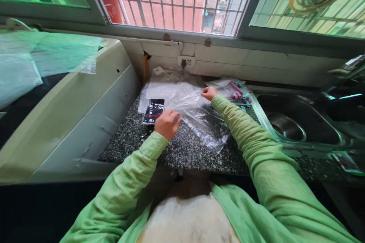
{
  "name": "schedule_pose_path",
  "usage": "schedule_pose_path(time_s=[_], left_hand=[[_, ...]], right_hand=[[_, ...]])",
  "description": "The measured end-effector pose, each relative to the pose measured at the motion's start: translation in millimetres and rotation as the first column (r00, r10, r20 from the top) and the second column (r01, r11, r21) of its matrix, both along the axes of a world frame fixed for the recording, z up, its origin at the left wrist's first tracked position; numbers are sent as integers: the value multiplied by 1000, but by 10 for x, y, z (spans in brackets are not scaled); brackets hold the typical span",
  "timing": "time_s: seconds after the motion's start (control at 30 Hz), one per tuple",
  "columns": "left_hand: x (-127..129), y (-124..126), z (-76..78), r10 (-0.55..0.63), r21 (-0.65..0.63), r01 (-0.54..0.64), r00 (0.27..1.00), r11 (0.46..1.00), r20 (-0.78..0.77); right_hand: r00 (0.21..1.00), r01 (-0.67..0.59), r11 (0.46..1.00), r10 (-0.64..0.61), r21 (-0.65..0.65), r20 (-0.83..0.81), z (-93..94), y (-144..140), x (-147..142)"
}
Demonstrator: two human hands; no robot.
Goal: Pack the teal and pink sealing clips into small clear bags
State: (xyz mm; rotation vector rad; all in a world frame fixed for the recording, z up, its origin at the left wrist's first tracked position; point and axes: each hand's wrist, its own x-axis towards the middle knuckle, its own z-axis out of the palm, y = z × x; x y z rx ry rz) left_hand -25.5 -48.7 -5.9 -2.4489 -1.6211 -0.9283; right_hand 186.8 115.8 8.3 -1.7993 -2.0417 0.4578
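Note:
A crumpled clear plastic bag [196, 115] spreads over the speckled countertop, with streaky folds running between my hands. My right hand [209, 93] is closed in a pinch on its upper right part. My left hand [168, 123] has curled fingers at the bag's left edge and seems to grip it, though the fingertips are partly hidden. Just left of that hand lies a phone [154, 111] with a dark, reflecting screen. Beyond my right hand, clear packets with pink and teal items [238, 91] rest near the sink; their kind is unclear.
A metal sink [288, 121] is set into the counter [182, 150] at the right. On the left stands a bulky cream appliance [114, 68] with translucent sheeting [51, 53] on top. Behind, a wall socket [186, 62] holds a plug below the barred window.

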Motion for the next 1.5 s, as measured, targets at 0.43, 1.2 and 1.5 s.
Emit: schedule_pose_path(time_s=[0.43,1.2,1.5], left_hand=[[929,-415,-282,-588,-40,651,655,758,-474],[795,-486,-384,-538,-1,575,765,818,-355],[754,-605,-416,-423,237,520,832,820,-359]], right_hand=[[945,-41,990,-6,137,326,208,-380,567],[655,-582,714,128,389,745,-127,-1741,1339],[837,-443,762,161,473,524,257,-2272,1257]])
